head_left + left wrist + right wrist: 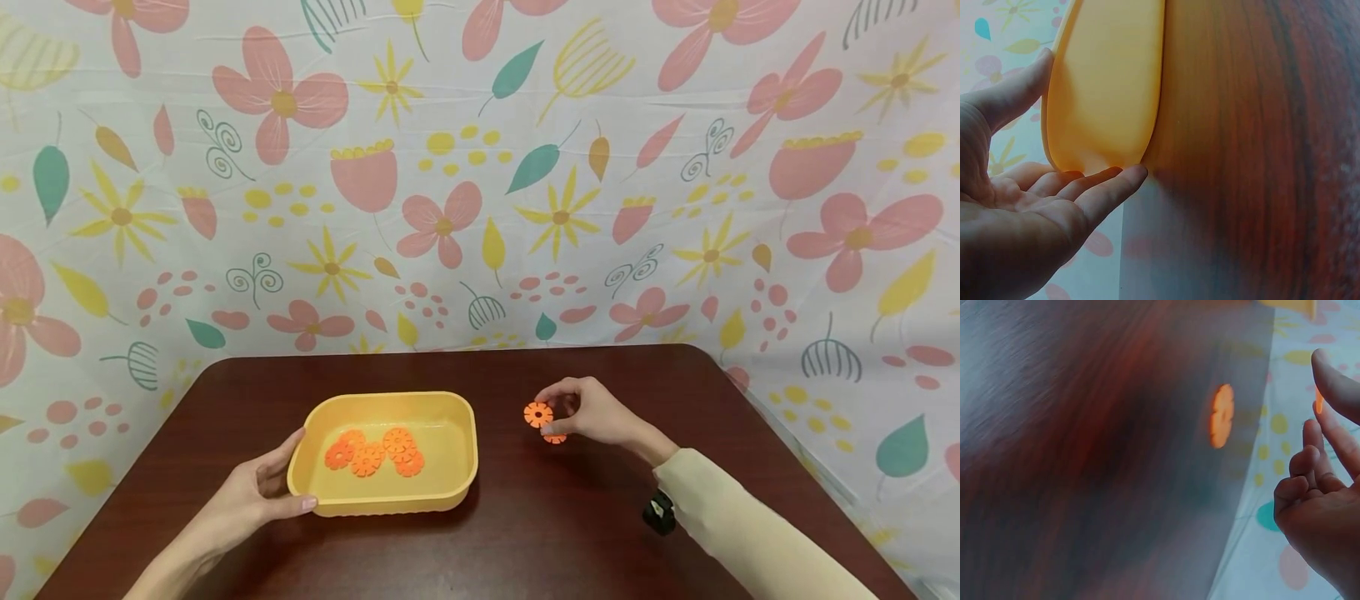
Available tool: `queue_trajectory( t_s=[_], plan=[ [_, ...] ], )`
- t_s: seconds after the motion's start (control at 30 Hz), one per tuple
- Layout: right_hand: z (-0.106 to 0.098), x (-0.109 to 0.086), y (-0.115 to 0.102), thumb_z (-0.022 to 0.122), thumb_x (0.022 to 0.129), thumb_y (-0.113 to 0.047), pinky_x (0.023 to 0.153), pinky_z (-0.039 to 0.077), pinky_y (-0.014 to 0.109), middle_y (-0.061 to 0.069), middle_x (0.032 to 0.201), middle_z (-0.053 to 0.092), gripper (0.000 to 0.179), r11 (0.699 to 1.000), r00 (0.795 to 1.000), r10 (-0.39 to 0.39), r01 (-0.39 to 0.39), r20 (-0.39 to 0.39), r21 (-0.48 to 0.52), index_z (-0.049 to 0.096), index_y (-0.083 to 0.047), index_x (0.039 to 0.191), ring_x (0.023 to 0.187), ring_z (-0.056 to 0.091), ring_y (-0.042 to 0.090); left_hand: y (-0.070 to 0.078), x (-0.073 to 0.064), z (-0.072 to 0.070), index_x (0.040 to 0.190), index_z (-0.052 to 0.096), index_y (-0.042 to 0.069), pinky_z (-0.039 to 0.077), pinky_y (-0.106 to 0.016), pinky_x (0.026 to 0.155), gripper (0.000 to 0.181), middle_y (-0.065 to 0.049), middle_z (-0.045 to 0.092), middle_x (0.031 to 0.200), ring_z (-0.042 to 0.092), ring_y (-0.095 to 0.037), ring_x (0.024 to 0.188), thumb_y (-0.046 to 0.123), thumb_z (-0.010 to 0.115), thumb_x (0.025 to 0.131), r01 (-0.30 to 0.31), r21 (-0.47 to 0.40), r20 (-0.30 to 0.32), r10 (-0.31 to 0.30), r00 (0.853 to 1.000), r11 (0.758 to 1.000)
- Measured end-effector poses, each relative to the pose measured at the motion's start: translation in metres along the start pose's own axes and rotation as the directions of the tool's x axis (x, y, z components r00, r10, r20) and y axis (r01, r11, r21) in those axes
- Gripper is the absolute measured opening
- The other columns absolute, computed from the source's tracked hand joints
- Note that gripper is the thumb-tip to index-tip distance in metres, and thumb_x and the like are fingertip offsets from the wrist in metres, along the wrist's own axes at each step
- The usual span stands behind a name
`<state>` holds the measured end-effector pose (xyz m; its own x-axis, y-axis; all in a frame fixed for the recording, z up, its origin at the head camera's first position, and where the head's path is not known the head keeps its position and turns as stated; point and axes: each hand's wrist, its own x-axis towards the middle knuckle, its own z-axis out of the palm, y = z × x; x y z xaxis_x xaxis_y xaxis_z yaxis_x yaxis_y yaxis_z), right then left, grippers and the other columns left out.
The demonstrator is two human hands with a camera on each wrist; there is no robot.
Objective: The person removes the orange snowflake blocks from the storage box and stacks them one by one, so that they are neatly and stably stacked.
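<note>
A yellow plastic tray (382,505) stands left of centre in the head view, several orange notched discs (367,460) lying in it. My left hand (240,500) holds the tray's left end, thumb at the near corner and fingers along the outside. The left wrist view shows the fingertips against the tray's end wall (1104,94). To the right of the tray, my right hand (600,412) pinches one orange notched disc (531,417) between thumb and fingers. Below that hand lies another orange disc (556,439) on the table, partly hidden in the head view but whole in the right wrist view.
The dark brown wooden table (480,558) has rounded far corners. Behind it hangs a white cloth (480,250) printed with flowers and leaves. A black device (659,512) is strapped at the right wrist, by a pale sleeve (750,517).
</note>
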<state>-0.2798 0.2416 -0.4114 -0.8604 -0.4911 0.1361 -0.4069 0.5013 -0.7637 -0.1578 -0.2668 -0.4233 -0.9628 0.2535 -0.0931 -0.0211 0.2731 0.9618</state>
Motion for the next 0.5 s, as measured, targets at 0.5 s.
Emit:
queue_trajectory(
  t_s=[0.5],
  plan=[
    [-0.007, -0.020, 0.027, 0.092, 0.082, -0.010, 0.062, 0.038, 0.028, 0.013, 0.095, 0.063, 0.038, 0.993, 0.992, 0.121, -0.121, -0.034, 0.018, 0.077, -0.002, 0.116, 0.072, 0.047, 0.024, 0.002, -0.001, 0.001, 0.168, 0.017, 0.002, 0.055, -0.031, 0.093, 0.102, -0.027, 0.021, 0.168, 0.039, -0.051, 0.145, 0.012, 0.084, 0.092, -0.002, 0.003, 0.002, 0.002, 1.000, 1.000]
  ],
)
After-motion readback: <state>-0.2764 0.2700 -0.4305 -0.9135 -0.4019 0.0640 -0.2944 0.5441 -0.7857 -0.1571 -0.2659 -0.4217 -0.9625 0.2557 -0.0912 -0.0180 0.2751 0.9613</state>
